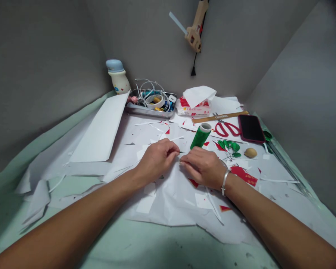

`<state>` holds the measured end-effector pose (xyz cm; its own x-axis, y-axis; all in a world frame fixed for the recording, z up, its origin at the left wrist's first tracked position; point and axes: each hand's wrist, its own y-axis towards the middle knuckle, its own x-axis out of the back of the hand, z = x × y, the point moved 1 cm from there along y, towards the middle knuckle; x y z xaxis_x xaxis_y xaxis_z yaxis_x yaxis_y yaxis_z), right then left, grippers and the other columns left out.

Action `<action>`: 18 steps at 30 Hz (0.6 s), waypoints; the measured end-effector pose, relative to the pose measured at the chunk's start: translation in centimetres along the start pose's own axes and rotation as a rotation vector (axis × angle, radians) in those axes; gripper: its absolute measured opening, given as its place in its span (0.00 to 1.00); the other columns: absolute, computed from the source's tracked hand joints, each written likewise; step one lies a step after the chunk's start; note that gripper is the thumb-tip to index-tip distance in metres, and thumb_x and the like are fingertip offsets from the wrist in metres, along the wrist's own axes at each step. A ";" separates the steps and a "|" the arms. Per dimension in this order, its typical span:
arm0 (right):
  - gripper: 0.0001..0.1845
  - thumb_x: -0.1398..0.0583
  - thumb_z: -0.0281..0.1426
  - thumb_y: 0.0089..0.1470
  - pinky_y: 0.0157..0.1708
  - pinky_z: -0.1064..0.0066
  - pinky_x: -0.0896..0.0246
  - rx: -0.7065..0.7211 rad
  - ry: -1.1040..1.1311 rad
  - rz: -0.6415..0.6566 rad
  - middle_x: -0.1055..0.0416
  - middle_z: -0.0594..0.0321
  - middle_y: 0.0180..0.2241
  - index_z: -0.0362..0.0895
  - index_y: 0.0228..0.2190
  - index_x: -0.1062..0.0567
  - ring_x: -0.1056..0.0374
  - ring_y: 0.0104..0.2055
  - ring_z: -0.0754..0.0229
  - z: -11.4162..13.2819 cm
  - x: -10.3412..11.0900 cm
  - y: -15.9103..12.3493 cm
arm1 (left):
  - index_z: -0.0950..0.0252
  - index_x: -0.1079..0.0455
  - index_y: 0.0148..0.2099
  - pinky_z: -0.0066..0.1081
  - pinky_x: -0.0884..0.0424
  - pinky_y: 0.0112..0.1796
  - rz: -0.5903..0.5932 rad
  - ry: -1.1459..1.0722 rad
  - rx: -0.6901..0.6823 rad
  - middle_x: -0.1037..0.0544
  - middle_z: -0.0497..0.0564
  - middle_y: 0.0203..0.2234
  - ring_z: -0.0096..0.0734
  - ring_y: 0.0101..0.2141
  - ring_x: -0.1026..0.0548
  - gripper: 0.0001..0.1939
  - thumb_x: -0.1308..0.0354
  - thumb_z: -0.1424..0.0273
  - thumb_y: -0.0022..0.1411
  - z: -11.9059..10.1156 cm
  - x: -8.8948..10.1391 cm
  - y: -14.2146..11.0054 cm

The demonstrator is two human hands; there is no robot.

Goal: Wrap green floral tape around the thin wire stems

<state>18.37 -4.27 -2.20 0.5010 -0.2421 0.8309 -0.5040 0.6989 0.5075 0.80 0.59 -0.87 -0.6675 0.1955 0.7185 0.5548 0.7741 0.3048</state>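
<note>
My left hand [158, 158] and my right hand [203, 166] meet over white paper sheets [168, 201] in the middle of the table. The left hand's fingers pinch a thin dark sliver whose tip sticks out to the right. My right hand is curled with its fingertips pressed together just beside that tip; what it holds is too small to name. A silver bangle circles my right wrist. A green spool of tape [201, 135] stands just beyond my hands.
Red scissors [226, 129], a ruler [220, 117], a dark phone [251, 128], green leaf cut-outs [229, 145] and a nut-like object [250, 152] lie right. A metal tray [151, 108] of cables, a tissue pack [194, 106], a bottle [118, 77] stand behind. A glue gun [194, 31] hangs above.
</note>
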 end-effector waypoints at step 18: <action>0.09 0.45 0.29 0.57 0.32 0.69 0.42 -0.064 0.035 0.013 0.30 0.61 0.25 0.42 0.32 0.25 0.38 0.30 0.60 -0.3 -0.3 -0.1 | 0.64 0.29 0.35 0.30 0.33 0.35 -0.044 -0.086 0.019 0.26 0.49 0.32 0.30 0.35 0.29 0.06 0.48 0.72 0.60 -0.4 0.3 0.1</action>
<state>18.47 -4.05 -2.53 0.5196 -0.2093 0.8284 -0.4657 0.7435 0.4799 0.86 0.46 -0.38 -0.7317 0.2110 0.6481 0.5149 0.7942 0.3227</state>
